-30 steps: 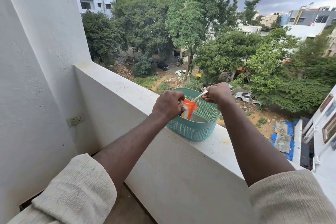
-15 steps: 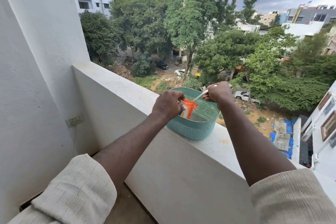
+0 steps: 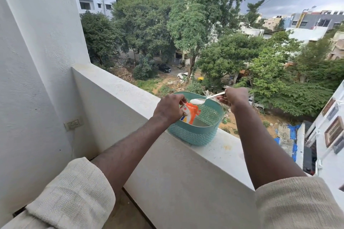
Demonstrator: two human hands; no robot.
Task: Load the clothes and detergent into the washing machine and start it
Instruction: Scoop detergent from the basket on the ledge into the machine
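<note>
An orange detergent packet (image 3: pixel 191 113) hangs over a teal plastic basket (image 3: pixel 197 132) that stands on the balcony parapet. My left hand (image 3: pixel 170 108) pinches the packet's top edge. My right hand (image 3: pixel 233 97) grips the handle of a metal spoon (image 3: pixel 203 99), held level just above the packet's mouth. The spoon's bowl carries a heap of white detergent powder (image 3: pixel 197 101). No clothes and no washing machine are in view.
The white parapet ledge (image 3: pixel 226 148) runs diagonally from the left wall to the lower right, with a long drop to the street beyond it. A wall socket (image 3: pixel 73 123) sits on the white wall at left. The balcony floor (image 3: pixel 123 215) shows below my arms.
The spoon was down inside the packet; now my right hand has lifted it out, loaded with white powder. My left hand still holds the packet in the same place.
</note>
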